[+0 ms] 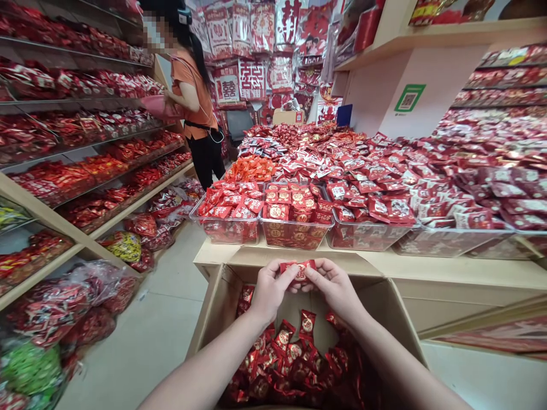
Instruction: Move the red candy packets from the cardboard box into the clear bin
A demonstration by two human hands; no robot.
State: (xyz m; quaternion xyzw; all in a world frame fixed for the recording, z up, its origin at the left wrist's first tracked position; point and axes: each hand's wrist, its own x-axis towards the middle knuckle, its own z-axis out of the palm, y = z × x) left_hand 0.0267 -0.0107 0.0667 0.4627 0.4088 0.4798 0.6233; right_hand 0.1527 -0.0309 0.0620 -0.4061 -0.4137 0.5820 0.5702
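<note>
Between my two hands is a red wrapped candy (301, 272) with gold printing, its label facing me. My left hand (272, 287) pinches its left end, thumb on the front. At the other end, my right hand (331, 283) grips it the same way. Both hands are over an open cardboard box (404, 307), where loose red wrapped candies (294, 352) lie in a heap. Just beyond my hands stands a clear plastic bin (297, 232) with similar candies set in neat rows.
More clear bins of red packets (371, 228) line the wooden display counter (453, 265). Shelves (72, 148) full of packets rise on the left, with stuffed plastic bags (72, 302) on the floor (166, 319). A person in an orange top (196, 97) stands beside them, holding a pink container (158, 106).
</note>
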